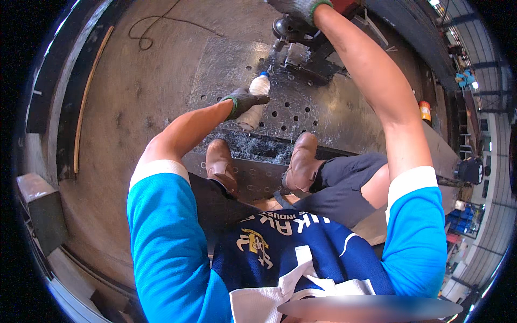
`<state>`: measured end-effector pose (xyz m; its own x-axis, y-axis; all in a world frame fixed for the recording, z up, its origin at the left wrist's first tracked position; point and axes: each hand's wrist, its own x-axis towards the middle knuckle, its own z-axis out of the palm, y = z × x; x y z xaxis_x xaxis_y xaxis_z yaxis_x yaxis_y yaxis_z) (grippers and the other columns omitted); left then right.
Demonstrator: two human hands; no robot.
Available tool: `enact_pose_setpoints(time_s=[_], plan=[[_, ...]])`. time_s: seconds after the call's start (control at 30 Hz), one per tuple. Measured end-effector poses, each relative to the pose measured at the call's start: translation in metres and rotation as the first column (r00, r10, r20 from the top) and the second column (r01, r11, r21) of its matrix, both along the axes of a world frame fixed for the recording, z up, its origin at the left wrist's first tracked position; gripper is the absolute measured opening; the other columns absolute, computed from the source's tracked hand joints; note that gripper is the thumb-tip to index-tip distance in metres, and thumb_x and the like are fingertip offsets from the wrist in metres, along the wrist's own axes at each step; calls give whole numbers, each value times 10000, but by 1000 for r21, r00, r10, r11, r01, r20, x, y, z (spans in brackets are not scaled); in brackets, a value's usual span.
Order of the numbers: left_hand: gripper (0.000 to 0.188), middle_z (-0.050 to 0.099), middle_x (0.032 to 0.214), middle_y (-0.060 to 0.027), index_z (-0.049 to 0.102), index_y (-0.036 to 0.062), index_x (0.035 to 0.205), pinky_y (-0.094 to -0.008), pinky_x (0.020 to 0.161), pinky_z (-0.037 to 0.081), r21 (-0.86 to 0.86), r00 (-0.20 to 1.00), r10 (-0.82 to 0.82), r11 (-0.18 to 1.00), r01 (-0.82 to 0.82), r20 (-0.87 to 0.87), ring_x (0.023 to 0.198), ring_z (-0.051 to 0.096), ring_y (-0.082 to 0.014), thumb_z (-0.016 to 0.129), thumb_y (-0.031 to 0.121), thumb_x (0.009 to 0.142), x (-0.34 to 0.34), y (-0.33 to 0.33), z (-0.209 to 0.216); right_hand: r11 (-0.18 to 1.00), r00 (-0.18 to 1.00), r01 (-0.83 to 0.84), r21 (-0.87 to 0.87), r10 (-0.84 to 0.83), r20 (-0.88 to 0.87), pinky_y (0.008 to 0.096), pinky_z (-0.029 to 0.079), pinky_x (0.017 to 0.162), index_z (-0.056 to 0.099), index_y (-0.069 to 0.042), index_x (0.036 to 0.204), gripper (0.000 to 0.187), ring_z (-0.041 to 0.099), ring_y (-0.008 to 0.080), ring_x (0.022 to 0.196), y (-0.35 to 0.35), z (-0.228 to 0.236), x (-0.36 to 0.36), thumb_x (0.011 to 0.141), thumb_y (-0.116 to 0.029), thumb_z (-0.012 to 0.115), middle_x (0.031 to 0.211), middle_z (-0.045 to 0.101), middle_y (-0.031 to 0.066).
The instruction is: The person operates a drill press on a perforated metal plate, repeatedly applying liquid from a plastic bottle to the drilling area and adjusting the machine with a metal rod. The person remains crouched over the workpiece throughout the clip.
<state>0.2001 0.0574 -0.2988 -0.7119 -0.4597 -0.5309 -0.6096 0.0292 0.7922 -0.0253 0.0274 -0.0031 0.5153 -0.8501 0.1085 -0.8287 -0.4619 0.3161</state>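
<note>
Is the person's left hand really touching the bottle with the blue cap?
Touching. The head view shows the gloved left hand wrapped across the bottle's middle, with no gap between them.

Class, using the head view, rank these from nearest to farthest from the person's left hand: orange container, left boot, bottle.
From the left hand:
1. Bottle: in its grasp, blue cap pointing away from the person.
2. Left boot: just below the hand in the picture.
3. Orange container: far off to the right, beyond the right forearm.
</note>
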Motion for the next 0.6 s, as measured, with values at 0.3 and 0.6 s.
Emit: enact_pose_setpoints(time_s=[0.3,0.6], plan=[[736,749,1144,-119,700,57,1271,-398,876,558,-30,999,48,998,-48,11,1031,710,-222,856,587,784,-3,-2,-26,895,429,-280,-347,-207,-879,287,481,1083,372,102,1556,579,633,202,1260,-12,-12,5,999,-56,391,1439,611,192],[752,748,1137,-126,688,42,1274,-405,867,564,-19,997,71,997,-71,10,1028,714,-227,852,592,788,4,3,-7,863,198,-379,-336,-278,-940,294,430,1146,400,102,1543,549,569,215,1365,-11,-5,21,1025,-80,396,1526,558,188]])
